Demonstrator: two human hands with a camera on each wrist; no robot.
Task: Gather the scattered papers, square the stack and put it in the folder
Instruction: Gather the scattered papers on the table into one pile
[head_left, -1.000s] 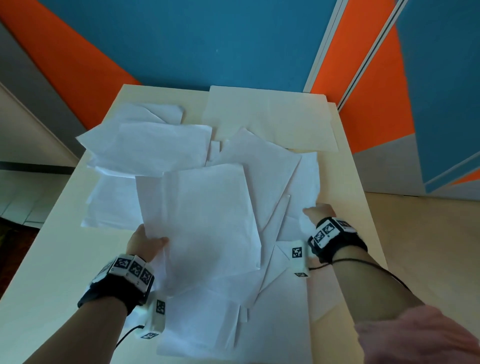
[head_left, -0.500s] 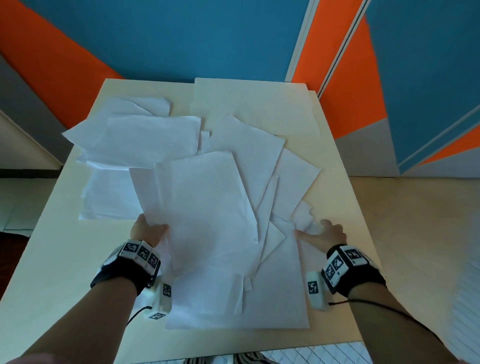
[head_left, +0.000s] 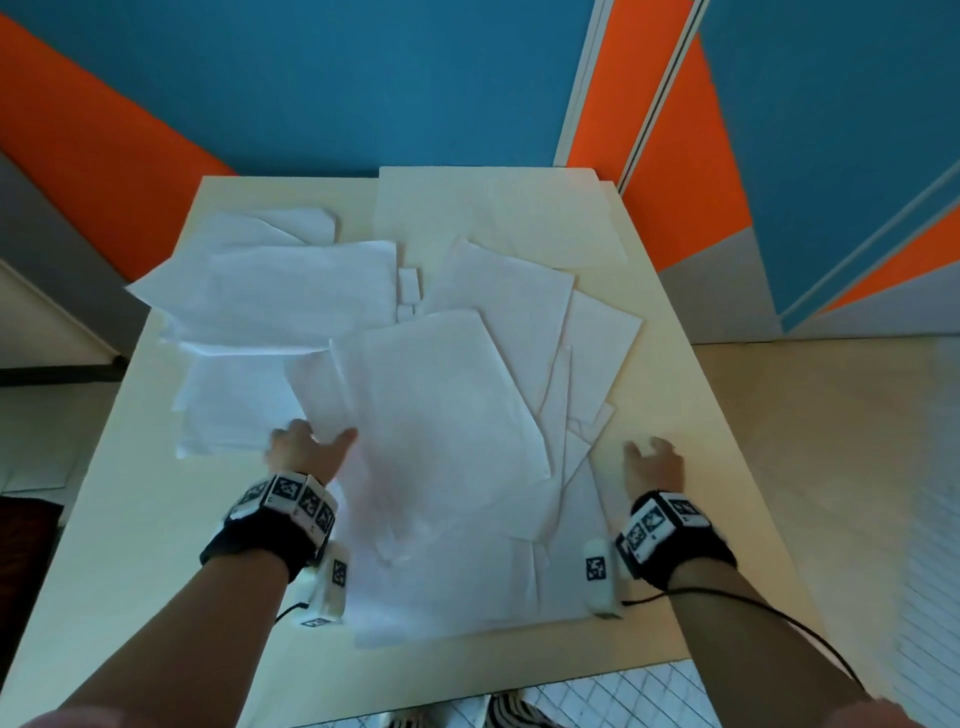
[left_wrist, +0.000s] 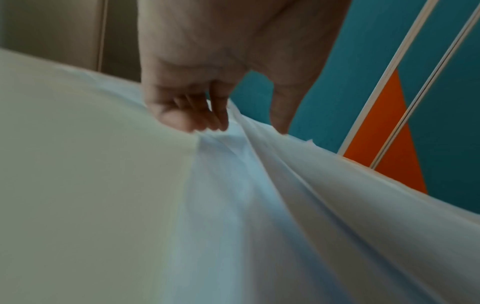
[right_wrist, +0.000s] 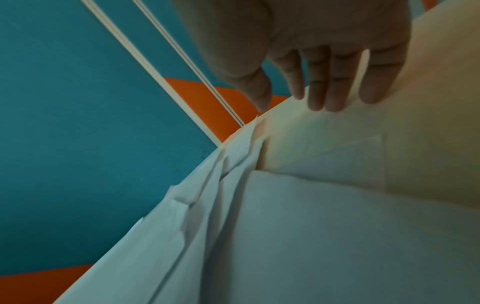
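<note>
Several white papers (head_left: 431, 405) lie overlapped across the cream table (head_left: 156, 519). A cream folder (head_left: 498, 218) lies flat at the back right, with its near edge under some sheets. My left hand (head_left: 317, 439) pinches the left edge of the middle sheets. In the left wrist view my left hand (left_wrist: 246, 127) has its thumb on top and its curled fingers (left_wrist: 192, 119) underneath, bunching the papers (left_wrist: 259, 185). My right hand (head_left: 644, 449) hovers open just right of the pile. Seen from the right wrist, its fingers (right_wrist: 324, 98) point straight down by the sheet edges (right_wrist: 285, 226).
A blue and orange wall (head_left: 363, 93) stands right behind the table's far edge. Some sheets (head_left: 156, 291) at the back left stick out over the table's left edge. Bare table shows at the near left and along the right side (head_left: 727, 493).
My right hand has drawn back from the pile's right edge to the bare table beside it, and the right-hand sheets have shifted inward. My left hand has kept its hold.
</note>
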